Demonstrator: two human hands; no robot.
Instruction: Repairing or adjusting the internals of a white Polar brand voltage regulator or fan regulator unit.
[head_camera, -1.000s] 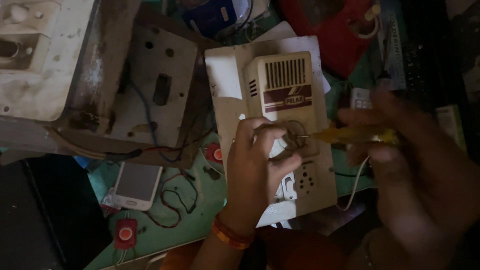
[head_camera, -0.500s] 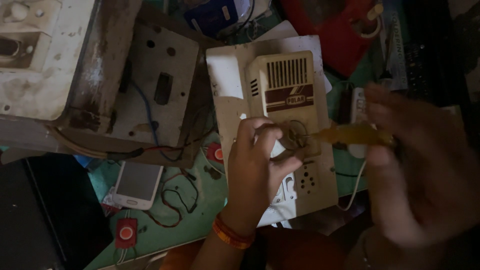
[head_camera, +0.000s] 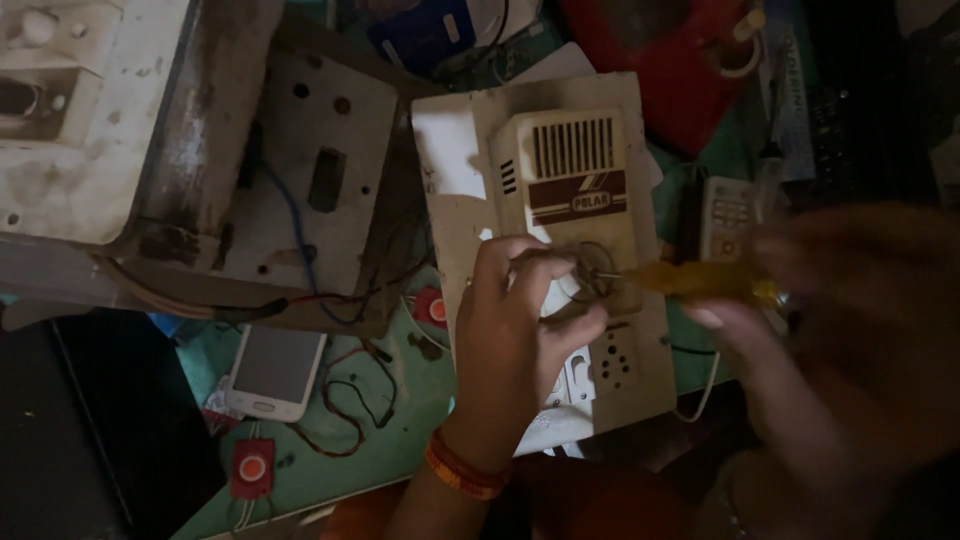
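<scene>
A cream switchboard panel (head_camera: 470, 150) lies in front of me with a boxy regulator housing (head_camera: 570, 175) that has vent slots on it. My left hand (head_camera: 520, 330) pinches the round knob (head_camera: 580, 275) on the housing's lower part. My right hand (head_camera: 850, 340), blurred, grips a yellow-handled screwdriver (head_camera: 700, 280). Its metal tip points left and meets the knob area beside my left fingers. An orange band circles my left wrist.
A dirty white board with holes and loose wires (head_camera: 320, 190) lies left of the panel. A white phone (head_camera: 275, 370) rests on the green surface near red push-buttons (head_camera: 252, 467). A small remote (head_camera: 728, 215) and a red object (head_camera: 690, 60) sit behind.
My right hand has shifted slightly with the screwdriver and looks blurred. The left hand stays pinched on the knob.
</scene>
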